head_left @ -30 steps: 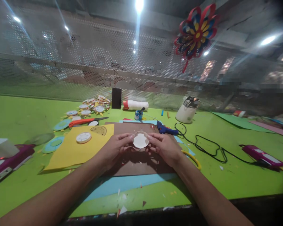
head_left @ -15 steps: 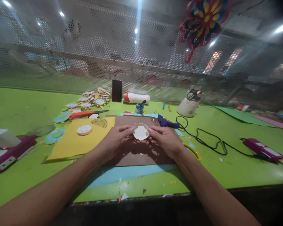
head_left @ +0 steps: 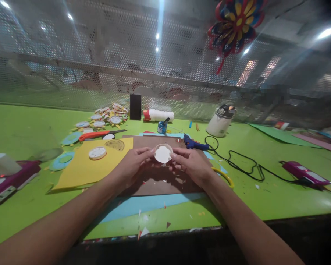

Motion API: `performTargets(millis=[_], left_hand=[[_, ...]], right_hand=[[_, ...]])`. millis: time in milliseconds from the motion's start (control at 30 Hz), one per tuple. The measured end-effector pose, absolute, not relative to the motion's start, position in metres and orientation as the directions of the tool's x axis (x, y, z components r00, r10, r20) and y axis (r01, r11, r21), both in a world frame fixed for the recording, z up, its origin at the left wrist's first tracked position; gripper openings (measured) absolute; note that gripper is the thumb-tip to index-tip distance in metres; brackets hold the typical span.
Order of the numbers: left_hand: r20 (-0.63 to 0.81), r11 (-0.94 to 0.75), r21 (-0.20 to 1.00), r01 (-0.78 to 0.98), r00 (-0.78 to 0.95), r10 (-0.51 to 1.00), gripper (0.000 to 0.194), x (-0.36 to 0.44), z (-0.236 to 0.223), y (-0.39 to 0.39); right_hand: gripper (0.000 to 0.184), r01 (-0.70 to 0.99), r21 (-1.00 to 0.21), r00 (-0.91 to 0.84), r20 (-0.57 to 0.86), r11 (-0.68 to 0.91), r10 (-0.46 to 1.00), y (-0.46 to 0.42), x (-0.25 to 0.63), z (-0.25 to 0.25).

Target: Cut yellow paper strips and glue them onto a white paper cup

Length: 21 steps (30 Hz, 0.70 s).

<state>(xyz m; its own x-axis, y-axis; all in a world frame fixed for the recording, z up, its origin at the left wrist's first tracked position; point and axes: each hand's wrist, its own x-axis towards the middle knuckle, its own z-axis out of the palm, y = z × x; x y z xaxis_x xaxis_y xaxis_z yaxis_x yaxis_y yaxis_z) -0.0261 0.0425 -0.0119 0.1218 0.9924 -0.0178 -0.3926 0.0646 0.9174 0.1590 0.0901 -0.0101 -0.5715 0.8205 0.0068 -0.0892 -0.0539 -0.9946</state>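
Note:
Between my two hands is a small white round disc (head_left: 163, 154) with a pale rim, held above a brown board (head_left: 160, 187). My left hand (head_left: 138, 162) pinches its left edge between thumb and fingers. On the opposite edge my right hand (head_left: 189, 163) grips it the same way. To the left, a similar white disc (head_left: 97, 153) lies on a yellow sheet (head_left: 79, 171). A blue glue gun (head_left: 194, 143) rests just beyond my right hand, and the yellow handle (head_left: 223, 176) of a tool shows beside my right wrist.
An orange-handled cutter (head_left: 99, 134) lies behind the yellow sheet, near a pile of decorated discs (head_left: 113, 116). Further back stand a phone (head_left: 135, 107), a blue jar (head_left: 162, 127) and a white jug (head_left: 220, 121). A black cord (head_left: 245, 154) runs right to a purple power strip (head_left: 303, 173).
The disc is turned slightly in my fingers, and its pale rim shows more. A small scrap now lies on the brown board below my right hand. The view has shifted a little.

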Motion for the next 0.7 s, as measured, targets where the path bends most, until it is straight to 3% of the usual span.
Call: performTargets(millis=[500, 700], left_hand=[[-0.034, 0.09, 0.918, -0.387, 0.149, 0.988, 0.026, -0.0243, -0.0089, 0.0392], [0.063, 0.0, 0.913, -0.408, 0.142, 0.988, 0.029, -0.0227, -0.0051, 0.037]], right_hand=[[0.033, -0.103, -0.992, -0.581, 0.003, -0.07, 0.814, 0.0855, 0.1601, -0.0057], [0.024, -0.183, -0.972, -0.623, 0.001, -0.145, 0.782, 0.0872, 0.1582, -0.0108]])
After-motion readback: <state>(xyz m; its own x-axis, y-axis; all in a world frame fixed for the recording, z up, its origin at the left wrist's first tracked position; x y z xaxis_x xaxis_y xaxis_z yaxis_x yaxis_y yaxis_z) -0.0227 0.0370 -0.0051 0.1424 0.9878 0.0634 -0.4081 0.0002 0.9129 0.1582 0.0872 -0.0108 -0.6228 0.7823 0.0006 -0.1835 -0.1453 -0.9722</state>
